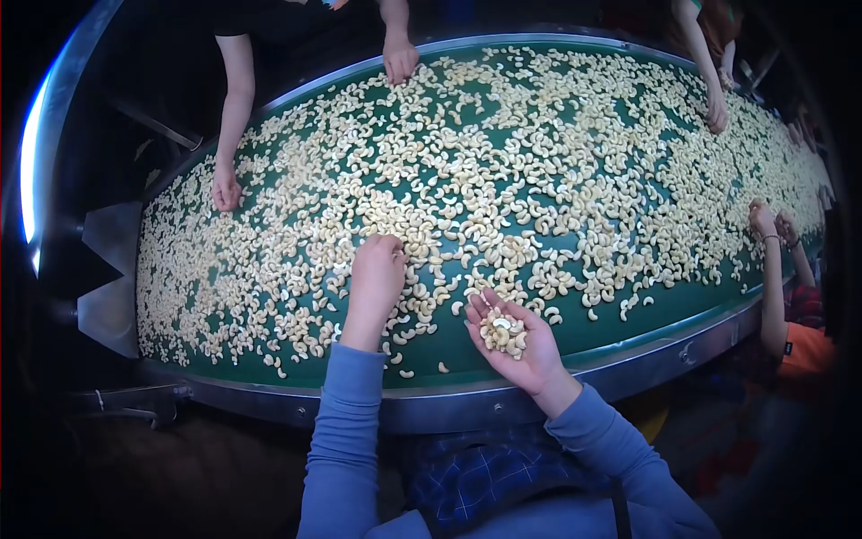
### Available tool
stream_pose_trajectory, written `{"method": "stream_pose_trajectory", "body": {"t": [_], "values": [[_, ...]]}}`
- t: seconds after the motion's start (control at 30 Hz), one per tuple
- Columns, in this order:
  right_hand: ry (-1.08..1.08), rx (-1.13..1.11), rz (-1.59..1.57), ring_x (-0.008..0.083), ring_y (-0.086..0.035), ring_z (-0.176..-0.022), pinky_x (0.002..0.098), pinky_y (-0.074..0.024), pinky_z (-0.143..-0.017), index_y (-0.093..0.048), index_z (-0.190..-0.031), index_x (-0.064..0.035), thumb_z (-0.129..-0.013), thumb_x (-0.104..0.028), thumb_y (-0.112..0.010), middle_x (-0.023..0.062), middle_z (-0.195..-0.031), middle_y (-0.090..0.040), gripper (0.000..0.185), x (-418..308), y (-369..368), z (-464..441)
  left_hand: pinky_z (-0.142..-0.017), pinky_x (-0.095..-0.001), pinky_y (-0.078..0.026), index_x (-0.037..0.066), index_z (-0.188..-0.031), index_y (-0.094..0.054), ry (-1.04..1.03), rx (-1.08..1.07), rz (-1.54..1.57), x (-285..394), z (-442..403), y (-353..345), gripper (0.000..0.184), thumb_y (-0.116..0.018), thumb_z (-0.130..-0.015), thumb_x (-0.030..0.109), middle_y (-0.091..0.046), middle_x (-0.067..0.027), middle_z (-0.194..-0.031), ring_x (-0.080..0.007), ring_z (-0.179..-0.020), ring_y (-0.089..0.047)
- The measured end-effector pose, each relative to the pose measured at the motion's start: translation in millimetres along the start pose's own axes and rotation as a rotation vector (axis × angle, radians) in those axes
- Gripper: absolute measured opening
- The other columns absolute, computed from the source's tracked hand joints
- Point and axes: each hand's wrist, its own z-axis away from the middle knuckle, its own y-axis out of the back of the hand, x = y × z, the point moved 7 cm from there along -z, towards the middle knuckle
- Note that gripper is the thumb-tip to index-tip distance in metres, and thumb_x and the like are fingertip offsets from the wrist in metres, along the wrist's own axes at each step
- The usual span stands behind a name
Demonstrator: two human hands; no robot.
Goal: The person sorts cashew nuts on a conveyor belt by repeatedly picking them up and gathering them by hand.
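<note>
Many pale curved cashew nuts lie spread over a green belt. My left hand is over the nuts near the middle of the belt, back of the hand up, its fingers curled together at the tips; whatever they hold is hidden. To the right, near the belt's front edge, my right hand is turned palm up and cupped round a small heap of cashews. Both forearms are in blue sleeves.
A metal rim borders the belt. Across it, a person's two hands touch the nuts; another person's hand is at the far right. Nearer right, a person in orange reaches in. Metal guides stand at left.
</note>
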Motion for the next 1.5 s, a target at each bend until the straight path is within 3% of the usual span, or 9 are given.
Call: {"method": "stream_pose_trajectory", "body": {"t": [0.2,0.37,0.47,0.67,0.87,1.07,1.2,1.37,1.5], "values": [[-0.042,-0.015,0.008,0.0238,-0.058,-0.114,0.037,-0.0483,-0.1,-0.048,-0.136,-0.0022,-0.1,-0.017,-0.044,0.0124,-0.129,-0.056,0.039,-19,8,15,-0.075,-0.0428,-0.051,0.002,-0.085,-0.064,0.019,-0.264,-0.036,1,-17,-5,0.012,-0.067,-0.075,0.008,-0.065,-0.0165,-0.081,-0.0354,-0.081,-0.064],[-0.023,-0.01,-0.026,0.0239,-0.06,-0.109,0.0376,-0.05,-0.098,-0.048,-0.134,-0.0014,-0.1,-0.015,-0.044,0.0128,-0.124,-0.058,0.037,-40,22,31,-0.064,-0.0352,-0.051,0.002,-0.085,-0.065,0.099,-0.223,0.082,-9,-9,-10,0.013,-0.066,-0.073,0.009,-0.066,-0.0132,-0.075,-0.0256,-0.069,-0.065],[0.004,0.013,-0.055,0.0241,-0.06,-0.11,0.0382,-0.0493,-0.099,-0.048,-0.134,-0.0012,-0.1,-0.014,-0.044,0.0131,-0.124,-0.058,0.037,-53,25,42,-0.061,-0.0287,-0.05,-0.001,-0.088,-0.065,0.046,-0.133,0.022,49,10,3,0.014,-0.067,-0.076,0.006,-0.066,-0.0081,-0.076,-0.0133,-0.066,-0.063],[0.035,-0.009,-0.011,0.0259,-0.06,-0.109,0.04,-0.0496,-0.098,-0.051,-0.129,-0.0023,-0.102,-0.019,-0.041,0.014,-0.119,-0.06,0.034,-81,19,61,-0.079,-0.0333,-0.05,0.0,-0.095,-0.067,-0.364,-0.31,0.462,200,57,-37,0.023,-0.076,-0.078,0.013,-0.068,-0.0106,-0.09,-0.0231,-0.084,-0.066],[-0.064,-0.185,-0.153,0.0208,-0.058,-0.085,0.0263,-0.0497,-0.069,-0.056,-0.099,-0.0046,-0.099,-0.019,-0.049,0.0091,-0.091,-0.058,0.016,-151,27,138,-0.072,-0.0279,-0.05,0.0,-0.103,-0.066,-0.009,-0.301,0.549,181,71,-87,0.021,-0.07,-0.087,0.013,-0.065,-0.0077,-0.093,-0.0157,-0.081,-0.063],[0.181,-0.182,1.532,0.0213,-0.06,-0.095,0.0329,-0.0474,-0.085,-0.067,-0.088,0.0026,-0.095,-0.022,-0.054,0.0142,-0.099,-0.064,0.029,-257,-12,288,-0.065,-0.0262,-0.049,0.0,-0.093,-0.068,-0.069,-0.197,0.431,188,72,-84,0.009,-0.069,-0.087,0.007,-0.062,-0.0059,-0.083,-0.0117,-0.072,-0.061],[0.339,0.334,1.645,0.0083,-0.058,-0.082,0.0244,-0.0453,-0.075,-0.065,-0.086,-0.0026,-0.095,-0.019,-0.059,0.0004,-0.087,-0.064,0.02,-305,14,294,-0.068,-0.032,-0.049,0.0,-0.086,-0.068,-0.342,0.044,0.202,241,59,-98,0.009,-0.073,-0.079,0.004,-0.059,-0.0085,-0.09,-0.0207,-0.082,-0.06],[0.298,0.327,1.573,0.0037,-0.054,-0.073,0.0216,-0.0447,-0.064,-0.065,-0.091,-0.0021,-0.093,-0.015,-0.062,-0.0024,-0.08,-0.062,0.014,-284,19,244,-0.074,-0.0349,-0.047,0.0,-0.081,-0.065,-0.284,-0.072,0.106,242,52,-115,0.011,-0.074,-0.078,0.005,-0.059,-0.0087,-0.093,-0.0242,-0.089,-0.057],[0.322,0.205,1.529,0.0053,-0.058,-0.071,0.0247,-0.0484,-0.063,-0.066,-0.097,0.0001,-0.089,-0.012,-0.067,-0.0003,-0.082,-0.064,0.014,-264,5,191,-0.065,-0.0208,-0.048,0.002,-0.09,-0.062,0.327,-0.235,1.105,195,72,-126,0.008,-0.068,-0.087,0.005,-0.063,-0.0093,-0.102,-0.0114,-0.082,-0.062]]}}
